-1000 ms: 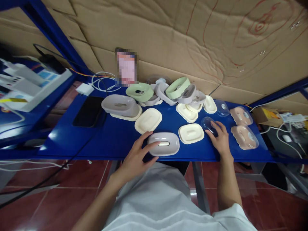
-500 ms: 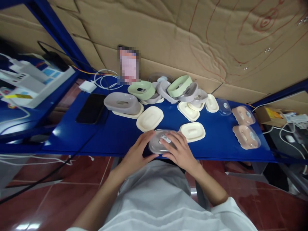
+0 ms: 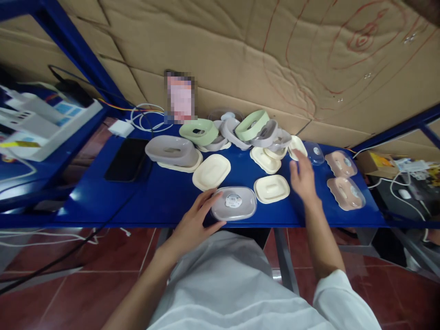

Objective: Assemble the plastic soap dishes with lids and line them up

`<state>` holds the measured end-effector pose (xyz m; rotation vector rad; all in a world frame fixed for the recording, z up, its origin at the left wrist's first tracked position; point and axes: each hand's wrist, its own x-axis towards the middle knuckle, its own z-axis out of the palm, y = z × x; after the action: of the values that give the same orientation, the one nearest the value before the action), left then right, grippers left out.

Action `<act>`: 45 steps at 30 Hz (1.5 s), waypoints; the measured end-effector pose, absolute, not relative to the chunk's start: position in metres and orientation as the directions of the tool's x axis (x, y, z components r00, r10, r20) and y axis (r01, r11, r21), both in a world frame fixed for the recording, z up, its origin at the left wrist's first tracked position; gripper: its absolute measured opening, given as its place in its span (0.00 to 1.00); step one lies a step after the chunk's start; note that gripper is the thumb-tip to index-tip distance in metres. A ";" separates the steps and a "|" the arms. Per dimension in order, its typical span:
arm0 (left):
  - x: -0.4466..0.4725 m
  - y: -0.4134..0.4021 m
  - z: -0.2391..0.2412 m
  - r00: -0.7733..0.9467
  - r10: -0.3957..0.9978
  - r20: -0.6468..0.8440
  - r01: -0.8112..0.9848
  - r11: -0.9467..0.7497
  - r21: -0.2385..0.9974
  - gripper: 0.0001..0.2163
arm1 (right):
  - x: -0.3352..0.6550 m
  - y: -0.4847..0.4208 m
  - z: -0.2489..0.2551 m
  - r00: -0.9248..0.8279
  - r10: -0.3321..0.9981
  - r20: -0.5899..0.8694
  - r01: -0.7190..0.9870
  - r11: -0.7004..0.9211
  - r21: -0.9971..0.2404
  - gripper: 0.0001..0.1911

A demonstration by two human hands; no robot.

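Observation:
A lilac soap dish (image 3: 243, 208) under a clear lid with a round white label lies at the table's front edge. My left hand (image 3: 197, 215) holds its left end between the thumb and the fingers. My right hand (image 3: 304, 178) is open and off the dish, with its fingertips by a small cream tray (image 3: 297, 145). Between the hands rests another cream tray (image 3: 272, 188). A further cream tray (image 3: 211, 172) lies just beyond my left hand.
Behind are lilac bowls (image 3: 172, 149) and green rims (image 3: 199, 132), partly piled up. Two pinkish lidded soap dishes (image 3: 347, 192) and a clear lid (image 3: 314, 153) lie to the right. A black phone (image 3: 126, 159), a charger (image 3: 121, 129) and cables occupy the left.
My right hand has let go of the lidded soap dish and moved right and away from me, toward the small cream tray. My left hand has stayed on the dish.

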<state>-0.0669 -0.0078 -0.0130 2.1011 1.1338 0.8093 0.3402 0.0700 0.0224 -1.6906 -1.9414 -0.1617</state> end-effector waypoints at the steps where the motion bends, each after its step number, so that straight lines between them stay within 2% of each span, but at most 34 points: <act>1: -0.066 -0.009 -0.013 0.447 0.870 0.209 0.513 -0.441 0.737 0.36 | 0.368 0.088 0.022 0.083 0.878 0.471 0.973 0.032 -0.230 0.30; 3: -0.065 -0.010 -0.015 0.451 0.873 0.185 0.558 -0.438 0.705 0.38 | 0.414 0.115 0.017 0.324 0.863 0.388 0.945 -0.274 -0.180 0.32; 5: -0.064 -0.010 -0.018 0.458 0.870 0.184 0.585 -0.451 0.674 0.39 | 0.440 0.131 0.010 0.444 0.845 0.298 0.896 -0.417 -0.152 0.33; 11: -0.064 -0.008 -0.022 0.465 0.859 0.215 0.585 -0.481 0.653 0.36 | 0.456 0.130 -0.007 0.503 0.818 0.279 0.864 -0.474 -0.169 0.30; 17: -0.064 -0.008 -0.022 0.459 0.862 0.216 0.592 -0.478 0.649 0.36 | 0.465 0.131 -0.012 0.498 0.807 0.318 0.865 -0.438 -0.243 0.31; 22: -0.063 -0.010 -0.022 0.447 0.870 0.208 0.588 -0.462 0.665 0.36 | 0.452 0.132 -0.006 0.404 0.778 0.481 0.910 -0.287 -0.300 0.28; 26: -0.063 -0.011 -0.022 0.434 0.876 0.211 0.564 -0.447 0.694 0.37 | 0.424 0.130 0.006 0.218 0.859 0.464 0.964 -0.113 -0.243 0.26; 28: -0.063 -0.011 -0.020 0.407 0.885 0.226 0.538 -0.432 0.723 0.37 | 0.400 0.120 0.020 0.151 0.844 0.514 0.974 -0.039 -0.221 0.27; 30: -0.064 -0.010 -0.018 0.370 0.896 0.247 0.508 -0.418 0.753 0.36 | 0.365 0.099 0.038 0.069 0.800 0.596 0.967 0.093 -0.237 0.29; 31: -0.065 -0.010 -0.016 0.354 0.899 0.257 0.492 -0.413 0.766 0.36 | 0.344 0.084 0.047 -0.006 0.787 0.617 0.941 0.213 -0.262 0.30; 33: -0.066 -0.009 -0.013 0.336 0.901 0.275 0.458 -0.411 0.788 0.35 | 0.300 0.052 0.060 -0.305 0.802 0.513 0.806 0.505 -0.310 0.34; 35: -0.067 -0.008 -0.010 0.341 0.890 0.304 0.415 -0.432 0.800 0.35 | 0.261 0.023 0.064 -0.580 0.756 0.304 0.648 0.654 -0.390 0.37; 37: -0.068 -0.006 -0.008 0.362 0.874 0.323 0.383 -0.455 0.804 0.35 | 0.235 0.004 0.061 -0.680 0.697 0.226 0.538 0.685 -0.492 0.41; 39: -0.068 -0.005 -0.007 0.397 0.860 0.320 0.364 -0.468 0.805 0.37 | 0.223 -0.004 0.054 -0.694 0.683 0.228 0.499 0.684 -0.532 0.43; 45: -0.065 -0.003 -0.010 0.476 0.834 0.279 0.353 -0.472 0.808 0.37 | 0.229 -0.010 0.040 -0.658 0.702 0.272 0.545 0.694 -0.471 0.37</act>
<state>-0.0653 -0.0034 -0.0098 2.0362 0.9795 0.8946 0.2290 -0.0096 0.0401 -0.9639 -2.4681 0.4898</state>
